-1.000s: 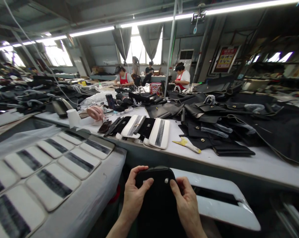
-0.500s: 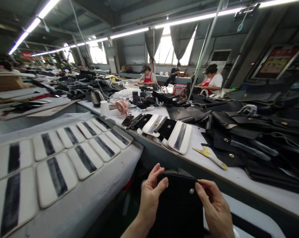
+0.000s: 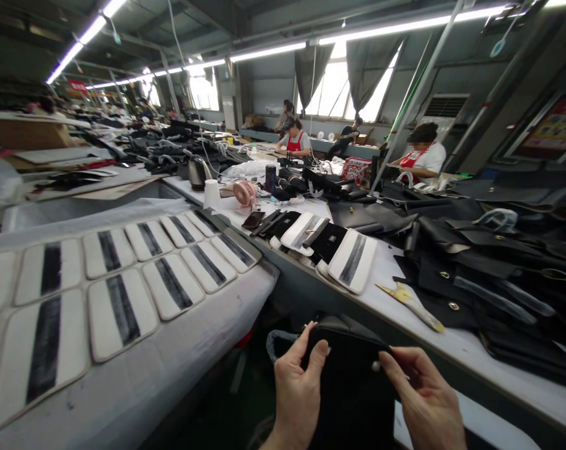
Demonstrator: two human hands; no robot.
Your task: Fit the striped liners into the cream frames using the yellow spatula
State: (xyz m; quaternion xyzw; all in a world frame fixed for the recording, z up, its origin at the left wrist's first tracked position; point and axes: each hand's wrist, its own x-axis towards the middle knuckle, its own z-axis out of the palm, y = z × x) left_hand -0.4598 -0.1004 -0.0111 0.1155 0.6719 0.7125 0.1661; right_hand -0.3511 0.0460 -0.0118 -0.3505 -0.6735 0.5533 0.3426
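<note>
While the black panel [image 3: 353,387] sits low in view, held upright between both hands below the counter [image 3: 405,281] edge, its top rim is gripped at two places. Left hand [image 3: 299,394]: thumb in front, fingers behind, pinching the rim. Right hand [image 3: 426,403]: thumb and forefinger closed on the rim beside a small white stud [image 3: 375,366]. Judgement: the piece is mid-handling, not yet set down with the others. To the left, white pads [image 3: 119,306] with dark stripes lie in rows. Ahead on the counter, more pads, a yellow scraper [image 3: 412,303], then heaped black bags [image 3: 489,262]. Other people work well apart at the far end.
</note>
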